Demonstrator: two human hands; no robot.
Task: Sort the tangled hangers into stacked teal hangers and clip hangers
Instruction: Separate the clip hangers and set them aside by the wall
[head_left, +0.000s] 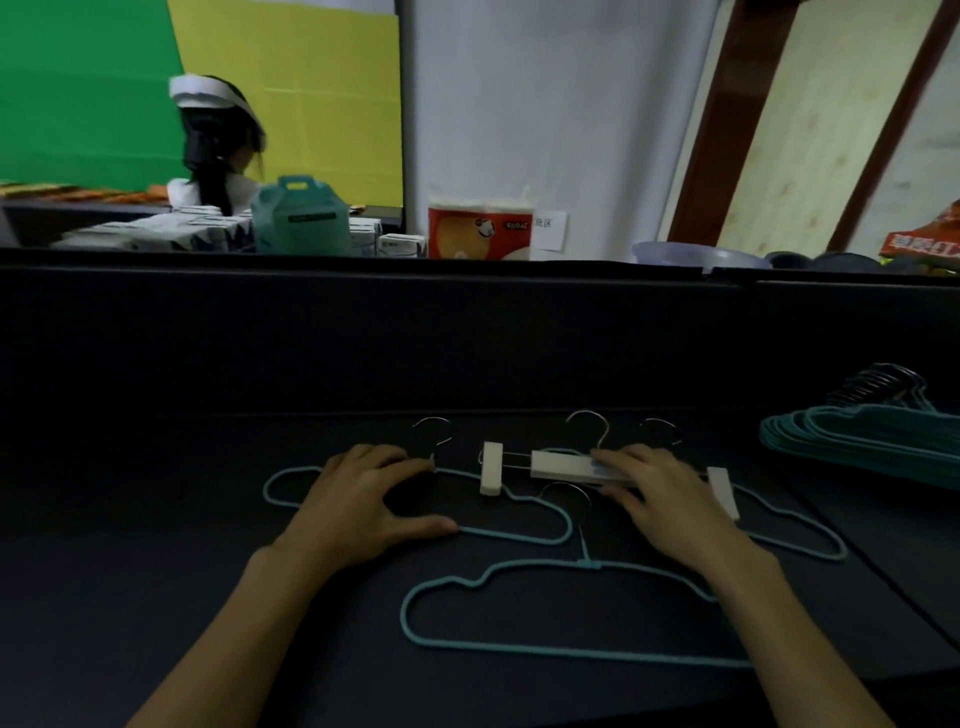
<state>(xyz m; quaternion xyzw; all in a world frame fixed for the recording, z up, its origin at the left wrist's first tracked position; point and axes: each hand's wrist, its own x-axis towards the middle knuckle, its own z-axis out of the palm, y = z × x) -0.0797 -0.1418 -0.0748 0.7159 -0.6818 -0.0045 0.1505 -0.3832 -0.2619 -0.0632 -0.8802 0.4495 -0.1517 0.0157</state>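
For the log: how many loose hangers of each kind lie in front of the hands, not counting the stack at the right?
Loose teal hangers: 3 (left, near, right)
Clip hanger: 1, white, under the right hand
Total loose: 4
The stack of teal hangers is too tightly packed to count.
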